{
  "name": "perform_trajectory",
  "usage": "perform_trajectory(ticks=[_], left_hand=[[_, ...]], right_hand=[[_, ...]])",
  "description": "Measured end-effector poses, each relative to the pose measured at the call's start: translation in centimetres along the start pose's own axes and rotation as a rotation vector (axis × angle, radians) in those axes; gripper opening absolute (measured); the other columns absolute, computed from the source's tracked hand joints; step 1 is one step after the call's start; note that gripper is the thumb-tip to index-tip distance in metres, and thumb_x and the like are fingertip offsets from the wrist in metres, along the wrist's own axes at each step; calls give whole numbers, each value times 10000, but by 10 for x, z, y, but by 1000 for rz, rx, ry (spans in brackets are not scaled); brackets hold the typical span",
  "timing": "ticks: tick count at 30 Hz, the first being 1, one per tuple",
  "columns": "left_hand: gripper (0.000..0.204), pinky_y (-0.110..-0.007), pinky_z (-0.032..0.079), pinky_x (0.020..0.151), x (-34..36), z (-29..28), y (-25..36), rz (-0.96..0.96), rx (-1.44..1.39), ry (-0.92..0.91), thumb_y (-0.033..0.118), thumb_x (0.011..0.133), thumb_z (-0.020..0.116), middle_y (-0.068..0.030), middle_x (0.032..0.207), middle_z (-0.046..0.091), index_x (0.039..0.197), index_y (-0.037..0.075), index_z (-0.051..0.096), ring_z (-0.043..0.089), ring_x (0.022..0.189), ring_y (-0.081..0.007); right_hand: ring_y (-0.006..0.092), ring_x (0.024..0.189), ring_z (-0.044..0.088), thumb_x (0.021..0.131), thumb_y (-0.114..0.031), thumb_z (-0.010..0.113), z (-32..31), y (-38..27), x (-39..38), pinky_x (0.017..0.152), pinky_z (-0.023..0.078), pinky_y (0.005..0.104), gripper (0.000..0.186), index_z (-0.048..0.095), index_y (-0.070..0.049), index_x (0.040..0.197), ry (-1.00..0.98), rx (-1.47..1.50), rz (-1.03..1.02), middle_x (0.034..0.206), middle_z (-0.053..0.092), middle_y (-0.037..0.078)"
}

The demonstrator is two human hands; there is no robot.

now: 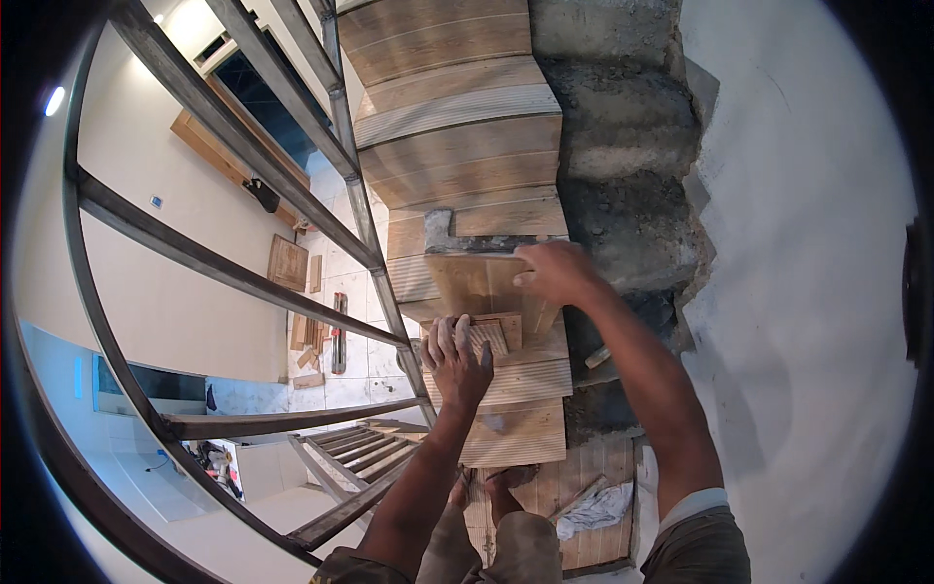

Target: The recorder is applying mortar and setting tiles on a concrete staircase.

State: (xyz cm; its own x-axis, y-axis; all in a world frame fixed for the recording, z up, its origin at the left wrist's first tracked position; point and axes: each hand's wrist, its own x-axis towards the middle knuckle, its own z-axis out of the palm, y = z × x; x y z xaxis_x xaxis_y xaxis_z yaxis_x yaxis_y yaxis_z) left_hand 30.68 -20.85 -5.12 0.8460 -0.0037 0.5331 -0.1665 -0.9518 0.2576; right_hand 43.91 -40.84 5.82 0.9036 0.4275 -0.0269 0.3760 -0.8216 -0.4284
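Observation:
A wood-look tile (pixel 472 282) stands tilted against a stair step in front of me. My right hand (pixel 559 273) grips its upper right edge, the fingers bent over the top. Lower down, my left hand (pixel 457 352) has its fingers curled at a small tile piece (pixel 489 337) with a ribbed face, which rests against the bottom of the larger tile. The left palm is hidden. Just behind the tile's top edge lies a grey, mortar-smeared L-shaped piece (pixel 440 232), perhaps a metal square.
Tiled steps (pixel 457 156) climb ahead, with bare rough concrete steps (pixel 628 146) along their right side. A metal railing (pixel 253 277) runs on the left above a lower floor holding tile offcuts (pixel 306 333) and a red level (pixel 339 333). A white cloth (pixel 595 511) lies below near my feet.

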Motion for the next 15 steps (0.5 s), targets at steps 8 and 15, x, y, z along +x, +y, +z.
perform_trajectory(ticks=[8, 15], left_hand=[[735, -523, 298, 1082, 13, 6, -11, 25, 21, 29, 200, 723, 806, -131, 1321, 465, 1363, 134, 452, 409, 1290, -339], [711, -515, 258, 1100, 54, 15, -22, 24, 13, -74, 219, 698, 827, -122, 1276, 453, 1317, 108, 494, 411, 1257, -336]], right_hand=[[453, 768, 600, 830, -390, 697, -93, 33, -143, 675, 467, 482, 386, 594, -20, 874, 308, 132, 249, 759, 614, 234], [448, 705, 612, 849, -363, 688, -79, 27, -312, 630, 468, 462, 385, 576, 5, 841, 450, 90, 664, 736, 618, 236]])
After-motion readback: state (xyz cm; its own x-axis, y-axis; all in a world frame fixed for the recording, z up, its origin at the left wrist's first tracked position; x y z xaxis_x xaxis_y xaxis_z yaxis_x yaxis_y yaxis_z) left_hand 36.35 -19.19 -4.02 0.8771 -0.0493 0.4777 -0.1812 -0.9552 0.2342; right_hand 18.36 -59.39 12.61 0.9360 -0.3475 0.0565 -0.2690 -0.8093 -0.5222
